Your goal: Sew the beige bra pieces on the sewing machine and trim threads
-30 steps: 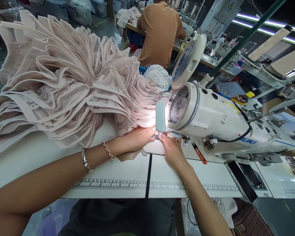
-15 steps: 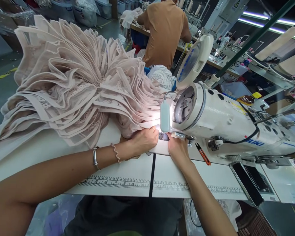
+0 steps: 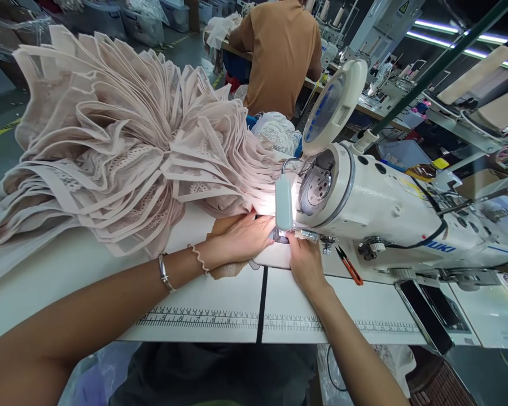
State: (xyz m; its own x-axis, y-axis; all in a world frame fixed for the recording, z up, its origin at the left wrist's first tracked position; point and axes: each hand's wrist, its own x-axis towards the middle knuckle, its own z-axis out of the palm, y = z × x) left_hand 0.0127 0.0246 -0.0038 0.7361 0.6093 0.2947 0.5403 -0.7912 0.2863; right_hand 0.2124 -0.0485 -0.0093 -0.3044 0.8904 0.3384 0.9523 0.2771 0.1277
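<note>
At the needle area of a white sewing machine [image 3: 364,192], my left hand [image 3: 248,239] lies flat with its fingers stretched forward. Beneath it is a tan fabric piece [image 3: 228,270], showing at its near edge and behind the wrist. On the other side of the presser foot [image 3: 280,235], my right hand [image 3: 305,256] has its fingers bent together under the machine head. Its fingertips are partly hidden, and what they hold cannot be made out. Just beyond my left hand, a large heap of pale pink lace-trimmed fabric pieces [image 3: 122,129] reaches up to the machine.
Orange-handled thread snips [image 3: 350,267] lie right of my right hand. A phone [image 3: 423,316] rests at the table's front edge. A lamp [image 3: 284,203] and a round magnifier [image 3: 334,107] flank the machine head. Ahead, a person in a brown shirt [image 3: 281,56] sits working.
My left hand has gone from curled fingers to lying flat, uncovering more of the tan fabric. The machine's disc inside the end cover has turned. My right hand stays nearly in place.
</note>
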